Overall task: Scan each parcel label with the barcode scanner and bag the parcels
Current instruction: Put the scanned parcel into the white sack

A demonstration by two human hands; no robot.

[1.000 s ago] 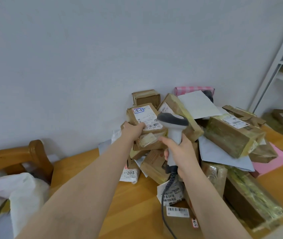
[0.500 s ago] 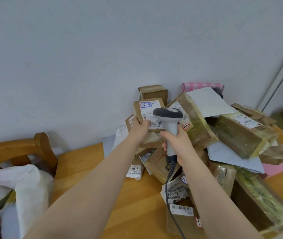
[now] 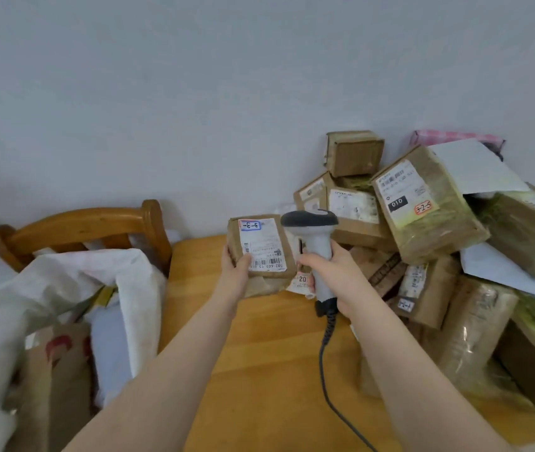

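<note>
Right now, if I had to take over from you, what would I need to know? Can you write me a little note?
Left hand grips a small brown parcel above the table, label facing you.
Right hand grips the barcode scanner upright, close beside that parcel; its cable trails across the table.
I cannot tell whether this label has been scanned.
The white bag sits open on the left by the wooden chair, with some things already inside.
Left to do: scan this parcel if needed, bag it, then work through the pile of parcels on the right against the wall.
</note>
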